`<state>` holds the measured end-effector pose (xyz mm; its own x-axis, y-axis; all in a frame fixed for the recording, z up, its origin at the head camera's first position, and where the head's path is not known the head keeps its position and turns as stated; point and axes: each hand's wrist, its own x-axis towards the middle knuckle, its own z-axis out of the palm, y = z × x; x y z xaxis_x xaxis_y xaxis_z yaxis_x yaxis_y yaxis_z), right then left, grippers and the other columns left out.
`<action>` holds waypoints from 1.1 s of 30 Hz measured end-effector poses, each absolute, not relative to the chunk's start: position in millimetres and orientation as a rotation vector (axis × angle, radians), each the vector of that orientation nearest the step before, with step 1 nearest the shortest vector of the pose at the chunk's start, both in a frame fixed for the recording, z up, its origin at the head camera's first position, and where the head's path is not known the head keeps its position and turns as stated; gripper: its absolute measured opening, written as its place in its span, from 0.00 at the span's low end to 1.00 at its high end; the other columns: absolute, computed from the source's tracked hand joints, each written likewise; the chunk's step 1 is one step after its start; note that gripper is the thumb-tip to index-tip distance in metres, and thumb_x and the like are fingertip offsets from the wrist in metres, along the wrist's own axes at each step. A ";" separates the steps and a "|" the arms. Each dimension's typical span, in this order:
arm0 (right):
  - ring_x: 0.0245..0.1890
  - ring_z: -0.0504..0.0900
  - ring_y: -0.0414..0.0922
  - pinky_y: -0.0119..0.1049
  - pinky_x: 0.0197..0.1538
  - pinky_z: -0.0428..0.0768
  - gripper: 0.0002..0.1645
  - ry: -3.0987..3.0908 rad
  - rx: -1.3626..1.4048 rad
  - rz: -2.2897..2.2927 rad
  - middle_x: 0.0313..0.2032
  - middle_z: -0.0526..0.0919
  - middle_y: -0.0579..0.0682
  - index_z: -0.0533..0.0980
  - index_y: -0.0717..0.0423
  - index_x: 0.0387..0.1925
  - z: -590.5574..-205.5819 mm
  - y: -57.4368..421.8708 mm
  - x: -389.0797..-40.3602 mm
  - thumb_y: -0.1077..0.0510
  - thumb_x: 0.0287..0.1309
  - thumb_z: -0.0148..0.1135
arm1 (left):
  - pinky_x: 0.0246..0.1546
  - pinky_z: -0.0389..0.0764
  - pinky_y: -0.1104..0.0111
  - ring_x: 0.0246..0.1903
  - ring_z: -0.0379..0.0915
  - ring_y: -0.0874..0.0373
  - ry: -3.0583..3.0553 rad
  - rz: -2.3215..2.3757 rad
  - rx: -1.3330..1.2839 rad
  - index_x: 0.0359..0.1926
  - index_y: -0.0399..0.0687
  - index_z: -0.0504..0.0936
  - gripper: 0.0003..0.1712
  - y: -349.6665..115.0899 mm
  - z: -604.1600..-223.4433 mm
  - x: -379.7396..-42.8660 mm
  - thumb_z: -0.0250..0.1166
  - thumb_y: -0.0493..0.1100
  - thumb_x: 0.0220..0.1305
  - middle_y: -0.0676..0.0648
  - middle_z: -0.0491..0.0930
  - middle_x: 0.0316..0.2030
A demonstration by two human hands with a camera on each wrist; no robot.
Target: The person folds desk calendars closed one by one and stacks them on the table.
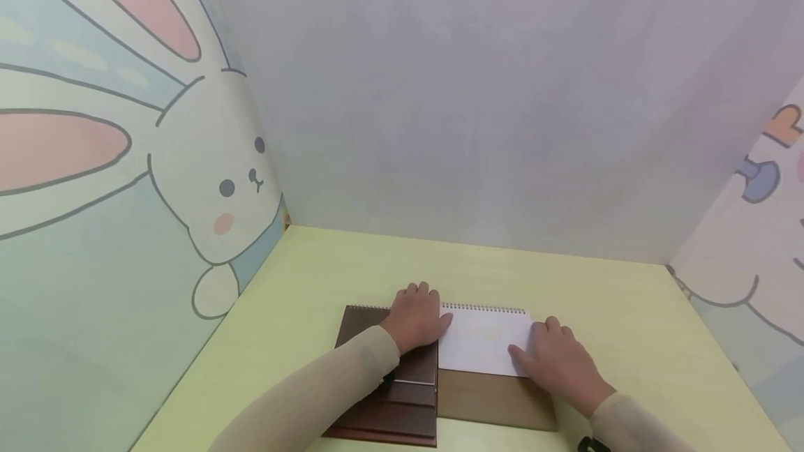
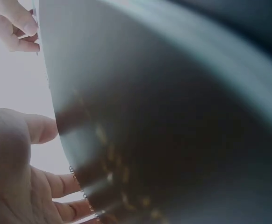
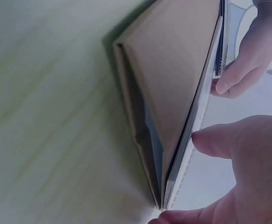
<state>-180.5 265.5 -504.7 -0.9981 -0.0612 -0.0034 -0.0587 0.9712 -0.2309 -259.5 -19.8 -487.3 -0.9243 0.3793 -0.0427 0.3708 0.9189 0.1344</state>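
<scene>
Two spiral-bound desk calendars lie side by side on the table. My left hand (image 1: 414, 318) grips the dark brown calendar (image 1: 414, 367), fingers over its coil edge and thumb at its right edge. In the left wrist view its dark face (image 2: 173, 121) fills most of the picture. The other is a white-paged calendar (image 1: 480, 340) with a brown cardboard base (image 1: 496, 400). My right hand (image 1: 561, 363) holds this one by its right side, the thumb at the page edge. From the right wrist, its folded base (image 3: 173, 70) shows a narrow gap inside.
Pale yellow tabletop (image 1: 301, 284) surrounds the calendars. A plain whitish curtain (image 1: 465, 103) rises behind the table. At the left stands a panel with a cartoon rabbit (image 1: 213, 180); another printed panel (image 1: 741, 243) is at the right.
</scene>
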 end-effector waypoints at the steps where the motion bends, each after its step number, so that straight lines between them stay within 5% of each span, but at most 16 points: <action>1: 0.40 0.79 0.59 0.65 0.47 0.87 0.38 3.109 -0.087 -0.364 0.42 0.79 0.64 0.80 0.76 0.48 -505.7 265.4 -179.9 0.38 0.77 0.74 | 0.62 0.84 0.52 0.50 0.75 0.50 3.010 0.196 0.580 0.51 0.46 0.86 0.26 -19.7 -489.0 -260.1 0.62 0.65 0.89 0.46 0.82 0.48; 10: 0.37 0.79 0.59 0.64 0.44 0.87 0.42 3.097 -0.061 -0.362 0.40 0.78 0.64 0.79 0.77 0.44 -504.6 265.3 -178.8 0.36 0.77 0.73 | 0.60 0.85 0.51 0.46 0.75 0.49 3.044 0.221 0.500 0.37 0.46 0.87 0.29 -17.5 -493.4 -261.4 0.63 0.64 0.89 0.45 0.83 0.45; 19: 0.35 0.79 0.57 0.62 0.41 0.87 0.40 3.059 -0.050 -0.420 0.40 0.77 0.63 0.77 0.77 0.46 -508.3 266.2 -179.4 0.37 0.79 0.73 | 0.55 0.84 0.55 0.42 0.73 0.51 3.003 0.175 0.578 0.49 0.46 0.92 0.29 -15.5 -488.2 -256.4 0.60 0.64 0.90 0.47 0.83 0.43; 33: 0.33 0.76 0.54 0.54 0.38 0.82 0.35 3.033 -0.041 -0.558 0.39 0.76 0.62 0.76 0.74 0.44 -508.2 265.5 -183.1 0.41 0.77 0.72 | 0.49 0.82 0.58 0.40 0.72 0.53 2.961 0.244 0.653 0.29 0.43 0.87 0.36 -12.9 -488.9 -259.0 0.59 0.64 0.90 0.46 0.84 0.40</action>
